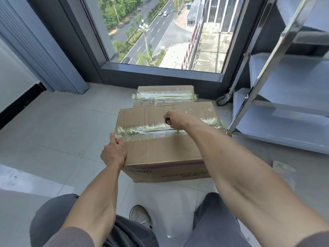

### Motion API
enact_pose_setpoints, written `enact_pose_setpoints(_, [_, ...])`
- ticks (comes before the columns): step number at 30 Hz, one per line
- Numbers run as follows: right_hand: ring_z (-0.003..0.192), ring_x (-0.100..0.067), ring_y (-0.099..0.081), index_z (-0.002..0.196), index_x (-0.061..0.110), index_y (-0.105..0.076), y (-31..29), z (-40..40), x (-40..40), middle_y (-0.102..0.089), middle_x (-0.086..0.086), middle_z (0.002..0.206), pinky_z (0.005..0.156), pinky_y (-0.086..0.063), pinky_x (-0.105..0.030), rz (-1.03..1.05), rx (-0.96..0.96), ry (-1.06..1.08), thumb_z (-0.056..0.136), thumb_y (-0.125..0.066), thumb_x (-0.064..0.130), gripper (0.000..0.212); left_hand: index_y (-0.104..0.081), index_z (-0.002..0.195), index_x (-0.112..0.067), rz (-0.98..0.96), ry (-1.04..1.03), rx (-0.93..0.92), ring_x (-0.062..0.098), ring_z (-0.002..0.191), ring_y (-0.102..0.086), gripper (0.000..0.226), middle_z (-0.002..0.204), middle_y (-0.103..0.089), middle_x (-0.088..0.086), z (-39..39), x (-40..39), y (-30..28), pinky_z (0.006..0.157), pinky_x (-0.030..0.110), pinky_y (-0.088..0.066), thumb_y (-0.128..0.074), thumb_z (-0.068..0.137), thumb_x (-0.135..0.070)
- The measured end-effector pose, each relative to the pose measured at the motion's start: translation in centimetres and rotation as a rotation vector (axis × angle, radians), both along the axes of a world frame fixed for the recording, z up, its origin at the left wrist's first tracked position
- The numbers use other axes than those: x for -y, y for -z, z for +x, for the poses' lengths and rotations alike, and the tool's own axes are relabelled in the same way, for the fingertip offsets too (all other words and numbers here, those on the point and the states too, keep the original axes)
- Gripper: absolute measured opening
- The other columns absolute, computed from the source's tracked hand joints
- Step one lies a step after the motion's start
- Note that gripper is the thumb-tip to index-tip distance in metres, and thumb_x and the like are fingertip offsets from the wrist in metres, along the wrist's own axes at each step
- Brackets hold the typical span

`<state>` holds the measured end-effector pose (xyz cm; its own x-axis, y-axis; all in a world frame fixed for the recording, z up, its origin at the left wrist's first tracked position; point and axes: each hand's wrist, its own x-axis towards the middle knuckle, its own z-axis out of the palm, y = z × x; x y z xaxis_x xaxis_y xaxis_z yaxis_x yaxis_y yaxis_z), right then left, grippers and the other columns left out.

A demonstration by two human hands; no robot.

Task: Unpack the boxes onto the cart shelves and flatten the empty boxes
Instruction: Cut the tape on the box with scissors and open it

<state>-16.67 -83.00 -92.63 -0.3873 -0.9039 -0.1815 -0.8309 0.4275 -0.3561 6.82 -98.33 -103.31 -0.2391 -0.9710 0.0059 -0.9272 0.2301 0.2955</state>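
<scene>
Cardboard box (pixel 160 148): sealed with clear tape (pixel 142 130), on the tiled floor (pixel 62 125) just ahead of my knees.
Left hand (pixel 114 152): my fingers curl over the box's near-left top edge, thumb on the tape end.
Right hand (pixel 175 120): clenched round a small dark tool (pixel 167 121), pressed onto the tape seam right of the box's middle.
Second box (pixel 165 96): taped too, touching the far side of mine, under the window (pixel 160 32).
Cart (pixel 284 104): metal shelves at right, near the box's right end.
</scene>
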Motion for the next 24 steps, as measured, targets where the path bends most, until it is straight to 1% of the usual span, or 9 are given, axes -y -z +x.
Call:
enact_pose_setpoints(2, [0.062,-0.027,-0.047,0.065,0.014,-0.047,-0.8,-0.7,-0.4,-0.048,-0.003,0.063,0.053,-0.033,-0.028,-0.021,0.004,0.016,0.089,-0.042,-0.004,0.030,-0.035,0.145,-0.029,0.001,0.015,0.051,0.039,0.094,-0.059,0.044,0.103,-0.065,0.022,-0.2,-0.2,-0.4,0.074,0.042,-0.040,-0.022,0.104,-0.038])
enact_pose_setpoints(3, [0.061,-0.027,-0.047,0.062,0.016,-0.045,-1.2,-1.1,-0.7,-0.048,-0.003,0.062,0.054,-0.034,-0.028,-0.024,0.011,0.025,0.088,-0.042,-0.004,0.032,-0.034,0.144,-0.027,0.003,0.016,0.075,0.040,0.101,-0.056,0.044,0.112,-0.061,0.023,-0.4,-0.3,-0.6,0.080,0.045,-0.041,-0.022,0.104,-0.037])
enact_pose_setpoints(6, [0.067,-0.028,-0.054,0.063,0.015,-0.046,-1.6,-2.2,-1.9,-0.056,-0.009,0.070,0.059,-0.041,-0.033,-0.034,0.022,0.048,0.084,-0.044,-0.004,0.028,-0.033,0.144,-0.021,-0.072,0.042,0.135,0.039,0.115,-0.043,0.043,0.131,-0.044,0.025,-1.4,-0.7,-1.4,0.095,0.050,-0.036,-0.034,0.101,-0.024])
enact_pose_setpoints(8, [0.070,-0.028,-0.053,0.066,0.013,-0.048,-1.6,-2.4,-2.7,-0.058,-0.012,0.074,0.060,-0.041,-0.033,-0.051,0.025,0.059,0.081,-0.045,-0.005,0.024,-0.033,0.145,-0.020,-0.135,0.130,0.122,0.039,0.120,-0.039,0.053,0.137,-0.038,0.024,-2.3,-1.4,-2.0,0.100,0.049,-0.034,-0.043,0.094,-0.014])
enact_pose_setpoints(11, [0.071,-0.029,-0.052,0.070,0.010,-0.053,-1.5,-2.4,-3.1,-0.062,-0.017,0.080,0.060,-0.039,-0.034,-0.061,0.026,0.062,0.080,-0.045,-0.005,0.019,-0.037,0.147,-0.019,-0.165,0.318,0.104,0.039,0.133,-0.035,0.057,0.148,-0.034,0.024,-4.2,-3.3,-2.6,0.107,0.051,-0.033,-0.049,0.091,-0.014])
enact_pose_setpoints(14, [0.069,-0.026,-0.049,0.064,0.013,-0.048,-1.6,-2.7,-3.5,-0.056,-0.008,0.071,0.059,-0.036,-0.031,-0.068,0.019,0.063,0.078,-0.046,-0.006,0.024,-0.050,0.140,-0.020,-0.166,0.508,0.063,0.034,0.136,-0.038,0.045,0.149,-0.039,0.018,-7.1,-6.1,-2.8,0.111,0.048,-0.034,-0.053,0.095,-0.016])
enact_pose_setpoints(17, [0.068,-0.025,-0.044,0.058,0.018,-0.037,-2.0,-2.9,-3.9,-0.048,-0.004,0.066,0.060,-0.033,-0.030,-0.080,0.015,0.053,0.077,-0.047,-0.008,0.033,-0.062,0.122,-0.017,-0.152,0.671,-0.010,0.028,0.129,-0.044,0.025,0.145,-0.045,0.013,-9.7,-9.0,-2.5,0.106,0.042,-0.037,-0.050,0.099,-0.020])
enact_pose_setpoints(21, [0.068,-0.028,-0.050,0.063,0.014,-0.045,-2.7,-4.5,-6.2,-0.053,-0.007,0.068,0.057,-0.037,-0.030,-0.003,-0.045,0.064,0.080,-0.045,-0.007,0.028,-0.065,0.111,-0.010,-0.108,0.778,-0.096,0.030,0.128,-0.046,0.024,0.143,-0.049,0.013,-12.8,-12.1,-2.6,0.104,0.043,-0.039,-0.048,0.100,-0.020])
enact_pose_setpoints(24, [0.073,-0.033,-0.059,0.061,0.017,-0.045,-3.3,-7.6,-11.1,-0.057,-0.008,0.071,0.064,-0.048,-0.039,0.041,-0.074,0.201,0.082,-0.044,-0.005,0.030,-0.063,0.117,-0.009,-0.100,0.840,-0.078,0.029,0.129,-0.046,0.028,0.142,-0.050,0.012,-14.4,-13.9,-2.2,0.107,0.043,-0.039,-0.044,0.100,-0.021])
